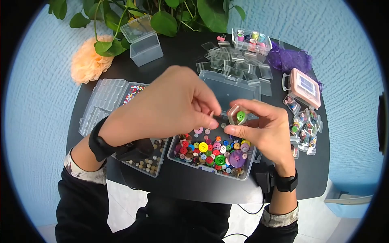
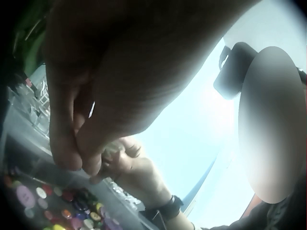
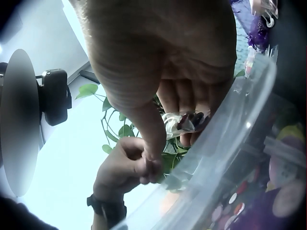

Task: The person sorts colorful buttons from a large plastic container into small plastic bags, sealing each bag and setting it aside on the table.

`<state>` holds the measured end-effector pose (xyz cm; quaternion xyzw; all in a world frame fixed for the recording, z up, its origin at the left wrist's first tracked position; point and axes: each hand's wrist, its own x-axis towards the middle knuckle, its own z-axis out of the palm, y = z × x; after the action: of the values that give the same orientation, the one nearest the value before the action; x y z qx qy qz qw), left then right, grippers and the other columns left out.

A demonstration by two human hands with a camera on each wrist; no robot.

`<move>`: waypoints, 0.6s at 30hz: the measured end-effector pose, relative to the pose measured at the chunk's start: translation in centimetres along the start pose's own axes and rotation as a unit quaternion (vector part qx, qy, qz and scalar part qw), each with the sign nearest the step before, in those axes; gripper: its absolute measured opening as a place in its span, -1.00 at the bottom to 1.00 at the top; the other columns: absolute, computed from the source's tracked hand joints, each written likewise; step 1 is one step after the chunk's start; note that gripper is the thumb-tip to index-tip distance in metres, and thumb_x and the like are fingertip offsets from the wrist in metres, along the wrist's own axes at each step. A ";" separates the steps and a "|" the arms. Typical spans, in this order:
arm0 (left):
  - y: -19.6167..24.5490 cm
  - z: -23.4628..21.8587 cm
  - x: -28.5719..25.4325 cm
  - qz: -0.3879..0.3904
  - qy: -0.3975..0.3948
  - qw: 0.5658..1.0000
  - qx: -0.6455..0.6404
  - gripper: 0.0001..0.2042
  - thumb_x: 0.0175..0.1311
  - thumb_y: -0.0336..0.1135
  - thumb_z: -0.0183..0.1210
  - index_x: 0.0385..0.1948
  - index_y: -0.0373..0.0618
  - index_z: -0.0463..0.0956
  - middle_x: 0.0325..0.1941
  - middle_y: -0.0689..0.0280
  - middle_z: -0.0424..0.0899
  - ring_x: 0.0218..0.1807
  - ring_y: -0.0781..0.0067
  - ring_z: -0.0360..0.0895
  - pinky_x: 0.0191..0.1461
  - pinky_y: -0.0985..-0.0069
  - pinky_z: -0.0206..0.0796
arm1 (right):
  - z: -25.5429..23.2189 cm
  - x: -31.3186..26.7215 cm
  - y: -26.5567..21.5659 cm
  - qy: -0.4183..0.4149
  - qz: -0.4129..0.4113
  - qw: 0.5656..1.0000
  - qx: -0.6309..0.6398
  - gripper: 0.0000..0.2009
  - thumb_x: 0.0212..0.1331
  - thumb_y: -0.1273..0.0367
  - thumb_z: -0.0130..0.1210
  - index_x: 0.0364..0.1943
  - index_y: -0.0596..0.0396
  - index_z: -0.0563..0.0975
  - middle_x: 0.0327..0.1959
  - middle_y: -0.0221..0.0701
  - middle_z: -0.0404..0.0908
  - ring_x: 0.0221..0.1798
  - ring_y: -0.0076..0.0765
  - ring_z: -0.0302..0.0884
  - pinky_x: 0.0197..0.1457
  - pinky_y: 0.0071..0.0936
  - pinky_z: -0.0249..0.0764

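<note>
Over the button box, my left hand [image 1: 170, 103] pinches a small thin pale piece [image 1: 212, 114] between thumb and fingertips; mostly covered, its kind I cannot tell. Facing it, my right hand [image 1: 265, 125] holds a small clear plastic bag [image 1: 231, 115] between thumb and fingers, its mouth toward the left hand. A green button [image 1: 241, 116] shows inside the bag, and the right wrist view shows dark buttons [image 3: 190, 120] in it too. Beneath both hands lies the open clear plastic box [image 1: 206, 167], with many loose colourful buttons [image 1: 203, 147] in it.
Flat clear bags [image 1: 235, 60] lie behind the box. Filled bags [image 1: 306, 127] are piled at right, beside a pink case [image 1: 306, 87]. A bead organizer [image 1: 107, 101] sits at left. Farther back are an open clear container [image 1: 146, 50], a thread box [image 1: 252, 42] and purple netting [image 1: 289, 58].
</note>
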<state>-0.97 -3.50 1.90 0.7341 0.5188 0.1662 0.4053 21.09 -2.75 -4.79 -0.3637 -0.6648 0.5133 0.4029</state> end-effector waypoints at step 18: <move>2.4 0.8 0.9 0.066 0.075 0.995 -0.020 -0.85 0.10 -0.58 0.31 -0.27 -0.32 0.69 -0.35 0.22 0.74 -0.30 0.57 0.68 -0.16 0.64 0.53 | 0.2 -0.2 0.2 0.010 -0.013 0.999 -0.031 -0.60 -0.08 0.51 0.47 -0.06 0.19 0.66 -0.30 -0.44 0.66 -0.27 -0.66 0.58 -0.29 -0.66 0.59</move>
<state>1.42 -3.34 3.07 0.7437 0.4948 0.2575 0.3684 20.95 -2.98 -5.01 -0.3725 -0.6812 0.4835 0.4042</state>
